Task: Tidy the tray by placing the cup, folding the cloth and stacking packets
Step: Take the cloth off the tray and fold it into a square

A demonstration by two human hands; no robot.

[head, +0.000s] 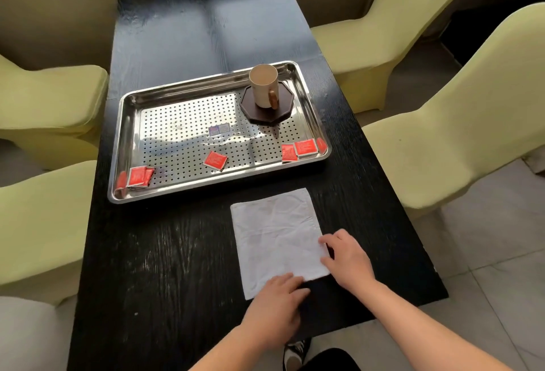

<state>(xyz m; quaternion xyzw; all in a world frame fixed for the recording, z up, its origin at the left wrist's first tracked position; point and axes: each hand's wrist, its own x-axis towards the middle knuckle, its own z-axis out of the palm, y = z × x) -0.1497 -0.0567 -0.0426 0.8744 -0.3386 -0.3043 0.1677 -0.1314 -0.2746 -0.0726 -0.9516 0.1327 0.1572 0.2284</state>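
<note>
A white cloth (275, 238), folded into a rectangle, lies on the black table in front of the steel perforated tray (177, 96). My left hand (275, 300) rests at the cloth's near edge, fingers over its near corner area. My right hand (348, 258) touches the cloth's right edge, fingers curled at the hem. A cream cup (263, 85) with a wooden handle stands on a dark octagonal coaster (283, 111) in the tray's far right corner. Red packets lie scattered in the tray: at the near left (138, 176), in the middle (215, 160) and at the right (300, 149).
The black table (165, 267) is long and narrow. Pale green covered chairs (460, 123) stand along both sides. The table's near right corner lies just right of my right hand. A shoe (296, 350) shows below the table edge on the tiled floor.
</note>
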